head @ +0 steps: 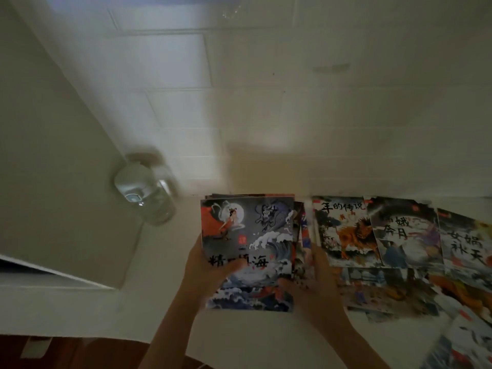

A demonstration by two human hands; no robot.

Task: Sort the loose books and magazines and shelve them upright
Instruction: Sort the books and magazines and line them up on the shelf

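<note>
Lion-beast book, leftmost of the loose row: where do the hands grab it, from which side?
Probably the near-left corner of the lion-beast book. It lies flat, its right edge under the next book, its far edge by the wall. Come from the left, where the right hand is.

A plain room in a home, seen from above a white table.

The table (239,339) is a smooth white top set against a pale painted wall (346,75) that shows faint block seams and a few scuff marks, the kind of finish found in a lived-in room and not in a shop or a lab. A clear drinking glass (146,194) stands on the surface near the wall. Thin illustrated picture books (399,235) with painted covers and large Chinese titles lie spread loosely over the right side, some overlapping. At the lower left, past the table edge, a strip of dark reddish-brown floor (66,352) shows. The light is dim and uneven.
</note>
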